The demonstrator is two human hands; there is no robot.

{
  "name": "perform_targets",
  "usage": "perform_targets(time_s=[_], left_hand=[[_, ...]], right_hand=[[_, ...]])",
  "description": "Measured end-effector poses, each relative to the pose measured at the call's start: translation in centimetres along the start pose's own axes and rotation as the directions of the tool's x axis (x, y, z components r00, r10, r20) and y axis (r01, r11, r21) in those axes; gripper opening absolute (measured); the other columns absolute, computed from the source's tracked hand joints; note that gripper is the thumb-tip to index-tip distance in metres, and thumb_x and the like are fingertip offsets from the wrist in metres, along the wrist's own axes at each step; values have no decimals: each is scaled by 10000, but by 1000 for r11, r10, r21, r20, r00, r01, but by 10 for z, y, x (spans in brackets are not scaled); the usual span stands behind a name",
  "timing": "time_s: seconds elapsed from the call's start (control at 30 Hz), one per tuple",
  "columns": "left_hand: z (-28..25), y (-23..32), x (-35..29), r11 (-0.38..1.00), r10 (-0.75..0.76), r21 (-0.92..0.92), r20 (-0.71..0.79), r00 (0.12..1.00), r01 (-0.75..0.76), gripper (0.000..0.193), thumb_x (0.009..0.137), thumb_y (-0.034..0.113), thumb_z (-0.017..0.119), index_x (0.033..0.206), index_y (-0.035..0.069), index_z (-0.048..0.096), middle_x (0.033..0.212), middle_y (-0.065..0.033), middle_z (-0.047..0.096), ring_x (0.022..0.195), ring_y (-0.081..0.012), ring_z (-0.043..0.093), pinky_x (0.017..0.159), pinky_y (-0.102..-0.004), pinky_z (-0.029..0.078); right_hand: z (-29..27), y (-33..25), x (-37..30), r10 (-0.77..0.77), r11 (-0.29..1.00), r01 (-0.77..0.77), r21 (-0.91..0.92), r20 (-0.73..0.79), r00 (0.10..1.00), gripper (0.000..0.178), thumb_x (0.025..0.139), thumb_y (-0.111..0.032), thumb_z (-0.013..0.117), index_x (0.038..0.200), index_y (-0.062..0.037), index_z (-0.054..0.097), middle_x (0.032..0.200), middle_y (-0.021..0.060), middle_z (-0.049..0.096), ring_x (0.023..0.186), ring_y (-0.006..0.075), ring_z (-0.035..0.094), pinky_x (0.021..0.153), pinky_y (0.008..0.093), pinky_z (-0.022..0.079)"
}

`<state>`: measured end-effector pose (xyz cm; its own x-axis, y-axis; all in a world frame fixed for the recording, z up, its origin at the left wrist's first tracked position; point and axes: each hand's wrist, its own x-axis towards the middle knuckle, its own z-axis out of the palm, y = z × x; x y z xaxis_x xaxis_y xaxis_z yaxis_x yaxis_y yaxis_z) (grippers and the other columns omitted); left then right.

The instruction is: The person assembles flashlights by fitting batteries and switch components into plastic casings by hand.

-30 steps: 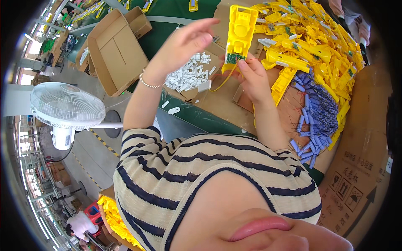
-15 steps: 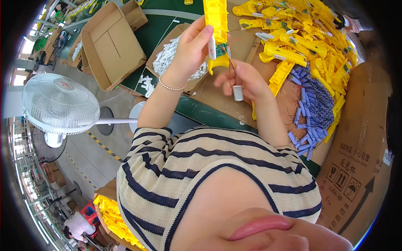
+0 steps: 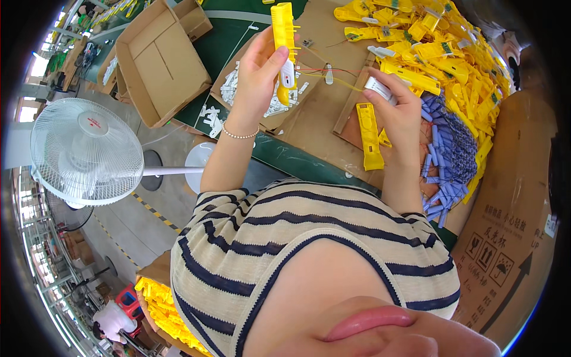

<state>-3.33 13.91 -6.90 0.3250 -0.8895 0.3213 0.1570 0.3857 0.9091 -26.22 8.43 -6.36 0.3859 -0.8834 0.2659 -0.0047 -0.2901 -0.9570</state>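
Note:
My left hand (image 3: 260,76) is closed round a yellow plastic housing (image 3: 282,27), held upright, with its thumb near a white insert (image 3: 288,74) on the housing's lower part. My right hand (image 3: 397,110) pinches a small white rectangular part (image 3: 378,88) between thumb and fingers, well to the right of the housing. Thin red and yellow wires (image 3: 333,72) stretch between the housing and this part. Just below my right hand's fingers lies another yellow housing (image 3: 370,137) on the cardboard. The green circuit board seen earlier is turned out of sight.
A heap of yellow housings (image 3: 458,65) fills the back right, beside a pile of blue-wrapped cylinders with wires (image 3: 440,149). White small parts (image 3: 233,83) lie behind my left wrist. An open carton (image 3: 157,62), a fan (image 3: 86,152) and a large carton (image 3: 505,220) flank the table.
My right hand has moved right and up, away from the housing, and the wires are now drawn out between the hands. My left hand has shifted slightly left and turned the housing side-on.

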Motion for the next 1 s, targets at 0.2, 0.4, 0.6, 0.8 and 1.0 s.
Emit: perform_targets(time_s=[0.2, 0.4, 0.6, 0.8, 1.0], left_hand=[[-2, -6, -8, 947, -2, -320, -38, 999, -10, 445, 923, 134, 528, 1328, 29, 376, 1205, -150, 545, 1008, -202, 568, 849, -341, 488], [-2, -5, -12, 916, 12, -400, -40, 999, -26, 440, 939, 183, 503, 1329, 48, 352, 1209, -146, 521, 1004, -208, 551, 878, -369, 467], [0, -4, -15, 864, 33, -495, -123, 992, -90, 402, 948, 205, 488, 1312, 89, 364, 1218, -120, 504, 1026, -209, 531, 908, -377, 446], [5, -13, -14, 900, 96, -399, -210, 973, -175, 406, 972, 254, 421, 1330, 85, 332, 1261, -130, 477, 1049, -249, 523, 928, -424, 434], [5, -28, -25, 982, -92, -165, 7, 996, 92, 394, 983, 248, 351, 1299, 13, 379, 1201, -172, 534, 992, -240, 585, 852, -380, 491]], right_hand=[[-13, 1, 2, 74, 997, -74, -7, 40, 996, 254, 710, 60, 681, 960, 16, 666, 993, 78, 639, 887, 130, 598, 762, 236, 474], [-12, 10, 0, -25, 998, 22, 50, 66, 997, 194, 706, 109, 628, 863, 10, 683, 977, 85, 648, 841, 148, 615, 734, 242, 487], [-16, 18, -7, -301, 933, 347, -95, 325, 897, 262, 687, 90, 631, 901, -46, 695, 896, 84, 655, 791, 193, 628, 688, 263, 491], [-13, 6, -10, -561, 640, 727, -250, 494, 664, 308, 670, 51, 672, 942, -91, 689, 859, 55, 654, 732, 211, 615, 603, 287, 455], [-7, -17, -4, -573, 767, 588, -257, 139, 808, 228, 678, 48, 724, 887, -15, 656, 807, 78, 635, 701, 202, 596, 612, 282, 457]])
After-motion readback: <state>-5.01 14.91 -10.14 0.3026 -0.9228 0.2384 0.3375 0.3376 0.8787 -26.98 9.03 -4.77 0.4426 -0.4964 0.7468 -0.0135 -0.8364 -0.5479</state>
